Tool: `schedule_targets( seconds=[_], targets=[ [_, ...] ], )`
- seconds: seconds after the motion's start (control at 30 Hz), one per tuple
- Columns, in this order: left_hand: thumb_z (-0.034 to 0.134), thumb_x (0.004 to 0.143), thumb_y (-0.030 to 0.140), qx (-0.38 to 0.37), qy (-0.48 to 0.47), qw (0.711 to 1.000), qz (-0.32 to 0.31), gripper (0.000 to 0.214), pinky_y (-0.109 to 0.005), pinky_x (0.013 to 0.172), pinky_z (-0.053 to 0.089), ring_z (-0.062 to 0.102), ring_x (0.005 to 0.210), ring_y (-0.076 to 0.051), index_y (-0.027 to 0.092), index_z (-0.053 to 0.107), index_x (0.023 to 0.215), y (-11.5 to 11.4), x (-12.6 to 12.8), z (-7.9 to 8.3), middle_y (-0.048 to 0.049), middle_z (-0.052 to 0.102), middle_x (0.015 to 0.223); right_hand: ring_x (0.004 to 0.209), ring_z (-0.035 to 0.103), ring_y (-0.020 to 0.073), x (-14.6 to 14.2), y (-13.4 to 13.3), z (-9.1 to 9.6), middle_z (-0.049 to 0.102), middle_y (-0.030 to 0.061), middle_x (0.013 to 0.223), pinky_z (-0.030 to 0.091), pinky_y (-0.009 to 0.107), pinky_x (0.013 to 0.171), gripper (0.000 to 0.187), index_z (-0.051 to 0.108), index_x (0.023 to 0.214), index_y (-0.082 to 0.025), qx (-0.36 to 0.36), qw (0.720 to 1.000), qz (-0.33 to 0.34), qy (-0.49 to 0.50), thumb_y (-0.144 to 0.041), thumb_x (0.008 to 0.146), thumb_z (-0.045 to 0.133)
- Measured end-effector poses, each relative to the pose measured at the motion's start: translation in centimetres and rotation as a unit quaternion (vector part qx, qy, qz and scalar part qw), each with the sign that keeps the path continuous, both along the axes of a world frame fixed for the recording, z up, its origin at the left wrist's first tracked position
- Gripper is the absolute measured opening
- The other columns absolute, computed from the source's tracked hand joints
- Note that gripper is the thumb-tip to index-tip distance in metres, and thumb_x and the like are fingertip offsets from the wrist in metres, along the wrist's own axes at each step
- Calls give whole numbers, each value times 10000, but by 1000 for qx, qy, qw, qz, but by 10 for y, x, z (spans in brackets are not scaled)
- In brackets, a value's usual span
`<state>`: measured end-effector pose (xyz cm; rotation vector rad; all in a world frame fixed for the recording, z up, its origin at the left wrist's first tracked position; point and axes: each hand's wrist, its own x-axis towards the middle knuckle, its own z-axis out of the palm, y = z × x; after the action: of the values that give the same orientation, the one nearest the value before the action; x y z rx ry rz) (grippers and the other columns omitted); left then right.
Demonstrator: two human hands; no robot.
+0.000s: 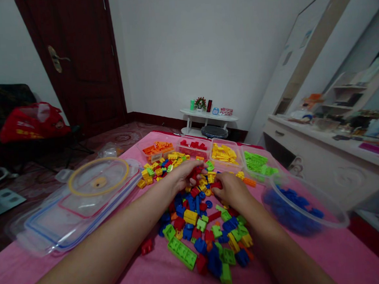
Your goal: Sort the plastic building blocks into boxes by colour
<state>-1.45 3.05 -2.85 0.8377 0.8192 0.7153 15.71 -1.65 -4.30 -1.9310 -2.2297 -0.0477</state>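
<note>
My left hand (185, 175) is over the far part of a mixed pile of toy building bricks (190, 217), its fingers curled around red bricks (196, 172); how many is hidden. Just to its right, my right hand (231, 189) pinches a red brick (216, 185) between thumb and fingers, low over the pile. Yellow, blue, green, red and orange pieces lie loose around and below both hands. Beyond them stand clear containers sorted by colour: orange bricks (158, 148), red bricks (192, 145), yellow bricks (223, 153) and green bricks (257, 163).
A round clear tub (336, 218) at right holds blue bricks (294, 206). Stacked clear lids (49, 225) lie on the pink cloth (130, 273) at left, a round yellow-rimmed lid (97, 176) on top. Farther off are a white shelf (208, 114), a door (83, 58) and a dresser (327, 162).
</note>
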Motion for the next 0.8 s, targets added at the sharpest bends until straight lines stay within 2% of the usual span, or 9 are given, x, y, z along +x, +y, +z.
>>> schedule_targets(
  seconds=[0.1, 0.23, 0.3, 0.33, 0.43, 0.53, 0.6, 0.73, 0.8],
  targets=[
    [507, 830, 373, 17, 34, 999, -6, 248, -85, 279, 196, 438, 388, -29, 133, 558, 866, -3, 1, 1, -17, 581, 696, 689, 562, 170, -1, -2, 11, 630, 53, 738, 344, 255, 601, 114, 634, 738, -175, 48, 998, 13, 45, -276, 711, 591],
    [461, 781, 617, -28, -30, 991, -125, 485, -118, 287, 275, 566, 473, -125, 162, 568, 910, -6, 3, 0, -18, 558, 603, 779, 560, 185, -14, -9, 28, 629, 58, 828, 393, 274, 666, 189, 649, 873, -173, 164, 972, 91, 142, -293, 731, 618],
    [478, 771, 619, -71, -85, 979, -169, 491, -118, 289, 286, 573, 478, -135, 148, 571, 874, -7, 4, -2, -14, 534, 559, 788, 557, 181, -19, -12, 32, 620, 65, 891, 414, 283, 686, 270, 638, 976, -176, 204, 951, 129, 191, -277, 725, 644],
    [500, 787, 572, -91, -109, 976, -168, 442, -109, 287, 273, 557, 459, -119, 139, 568, 848, -7, 5, -3, -12, 530, 555, 752, 553, 169, -20, -14, 34, 614, 65, 910, 421, 282, 673, 293, 631, 1000, -177, 223, 941, 136, 215, -276, 725, 651],
    [541, 833, 357, -136, -160, 972, -109, 238, -71, 277, 188, 476, 401, -53, 120, 559, 818, -5, 4, -4, -6, 526, 578, 577, 495, 107, -16, -17, 42, 606, 50, 911, 416, 259, 583, 238, 633, 956, -179, 272, 910, 116, 290, -312, 758, 633],
    [541, 833, 240, -136, -162, 977, 20, 141, -71, 277, 163, 424, 387, -38, 105, 555, 794, 13, 2, 3, -9, 501, 567, 508, 460, 82, -5, -19, 53, 616, 37, 852, 396, 238, 521, 203, 637, 877, -176, 287, 888, 79, 352, -357, 794, 596],
    [529, 834, 208, -109, -150, 975, 121, 134, -82, 289, 197, 433, 406, -51, 116, 525, 736, 35, 3, 14, -10, 486, 554, 499, 463, 82, 0, -20, 58, 618, 30, 803, 383, 230, 495, 214, 640, 860, -175, 283, 879, 64, 378, -374, 802, 584],
    [452, 883, 299, -63, -133, 964, 224, 215, -107, 376, 342, 434, 425, -55, 152, 470, 726, 95, 13, 42, 25, 435, 522, 493, 468, 85, 4, -21, 61, 614, 20, 746, 373, 224, 474, 219, 644, 860, -181, 278, 872, 63, 397, -383, 808, 575],
    [477, 864, 389, -37, -118, 958, 259, 239, -152, 450, 413, 448, 446, -66, 169, 477, 771, 118, 19, 52, 39, 429, 530, 498, 481, 90, 4, -21, 60, 615, 19, 732, 376, 223, 472, 212, 644, 846, -182, 275, 874, 71, 394, -379, 807, 577]
  ],
)
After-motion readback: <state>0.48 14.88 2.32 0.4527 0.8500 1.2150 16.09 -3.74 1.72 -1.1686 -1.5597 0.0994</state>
